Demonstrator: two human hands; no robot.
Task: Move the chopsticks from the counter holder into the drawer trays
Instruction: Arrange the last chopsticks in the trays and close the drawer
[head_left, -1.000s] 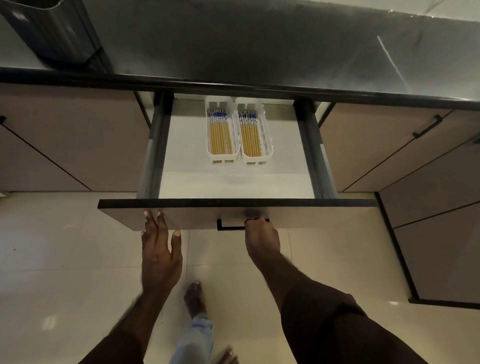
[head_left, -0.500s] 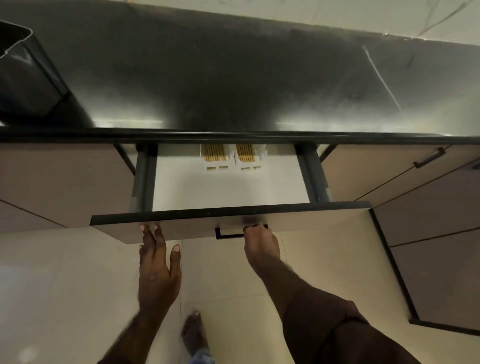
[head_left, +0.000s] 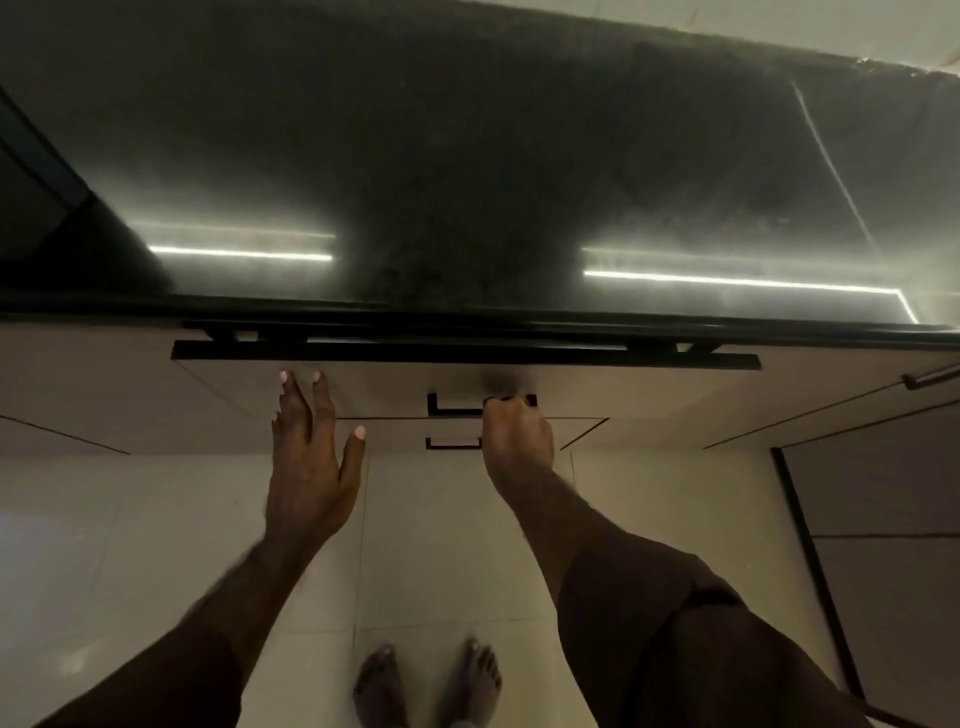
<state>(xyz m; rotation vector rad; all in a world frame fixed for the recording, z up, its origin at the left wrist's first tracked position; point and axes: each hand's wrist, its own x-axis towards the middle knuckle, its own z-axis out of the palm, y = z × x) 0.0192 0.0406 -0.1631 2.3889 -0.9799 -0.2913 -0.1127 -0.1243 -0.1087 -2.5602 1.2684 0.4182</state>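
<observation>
Head view: drawer (head_left: 389, 387) nearly shut, contents hidden.

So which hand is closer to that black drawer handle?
The right hand: its fingers curl round the right end of the drawer handle. The left hand is off to the handle's left, straight fingers against the drawer front.
</observation>
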